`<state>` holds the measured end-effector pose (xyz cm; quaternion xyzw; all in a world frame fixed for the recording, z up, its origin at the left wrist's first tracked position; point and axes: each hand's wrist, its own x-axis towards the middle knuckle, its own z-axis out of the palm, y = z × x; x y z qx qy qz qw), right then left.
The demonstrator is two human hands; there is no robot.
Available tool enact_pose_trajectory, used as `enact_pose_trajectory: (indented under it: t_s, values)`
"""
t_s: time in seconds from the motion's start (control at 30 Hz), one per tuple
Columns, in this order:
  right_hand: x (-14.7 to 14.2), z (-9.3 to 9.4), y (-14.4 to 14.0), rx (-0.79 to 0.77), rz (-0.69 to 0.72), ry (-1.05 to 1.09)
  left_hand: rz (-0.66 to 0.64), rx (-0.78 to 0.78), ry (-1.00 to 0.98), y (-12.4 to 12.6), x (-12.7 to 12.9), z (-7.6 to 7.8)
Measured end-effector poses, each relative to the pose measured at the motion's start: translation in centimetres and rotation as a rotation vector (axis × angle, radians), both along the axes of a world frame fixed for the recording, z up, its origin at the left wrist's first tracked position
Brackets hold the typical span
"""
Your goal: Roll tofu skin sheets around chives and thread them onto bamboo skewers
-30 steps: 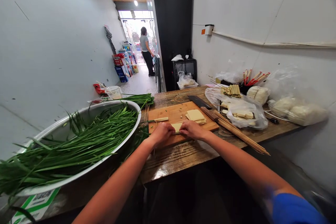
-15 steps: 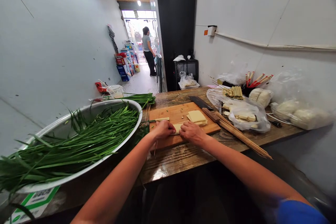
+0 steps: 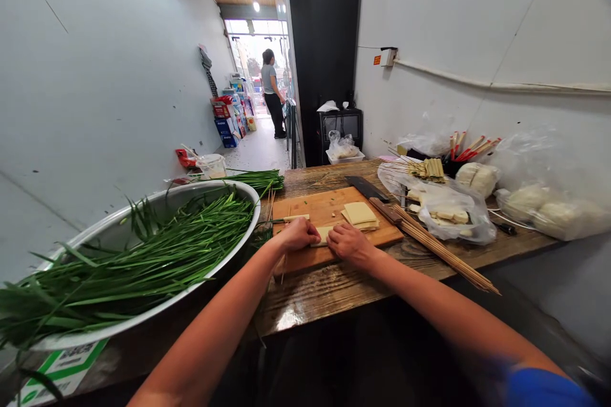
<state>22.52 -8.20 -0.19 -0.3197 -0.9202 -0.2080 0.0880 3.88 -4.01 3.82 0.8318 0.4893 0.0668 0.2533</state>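
On the wooden cutting board, my left hand and my right hand pinch the two ends of a pale yellow tofu sheet. Both hands have curled fingers, which partly cover the sheet. Just beyond my left hand lies a rolled tofu sheet with green ends showing at its left. A stack of square tofu sheets sits right behind my right hand. The cleaver lies along the far right side of the board, its wooden handle toward me.
A large metal basin full of long green chives stands at left. Bamboo skewers lie right of the board, beside a plastic bag with pale pieces. Skewered rolls rest behind it. A person stands near the far doorway.
The camera view has shifted slightly. Both hands keep nearly the same place on the tofu sheet, with only slight finger movement at most.
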Motion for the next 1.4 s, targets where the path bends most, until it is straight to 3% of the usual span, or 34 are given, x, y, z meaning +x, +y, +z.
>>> enact_pose_trajectory:
  t_s: [0.23,0.33,0.5,0.63,0.97,1.17,1.4]
  values:
    - [-0.2,1.1,0.8,-0.11,0.042,-0.094,0.085,0.172,0.059,-1.6,0.5,0.6]
    - [-0.2,1.3,1.1,-0.14,0.066,-0.101,0.07,0.317,0.05,-2.5,0.3,0.2]
    - [-0.3,1.3,1.6,-0.172,0.054,-0.095,-0.18,0.633,0.129,-4.2,0.1,-1.0]
    - [-0.1,1.2,1.9,-0.186,0.064,-0.063,-0.27,0.641,0.172,-4.5,0.1,-2.0]
    - [0.9,1.9,-0.5,-0.106,-0.032,0.167,-0.126,0.641,0.015,-3.4,0.0,-2.2]
    - [0.3,1.2,-0.1,-0.092,-0.041,0.098,-0.126,0.558,-0.003,-3.1,0.0,-1.8]
    - [-0.1,1.6,1.5,-0.206,-0.034,0.074,-0.133,0.541,0.011,-3.4,-0.4,-1.5]
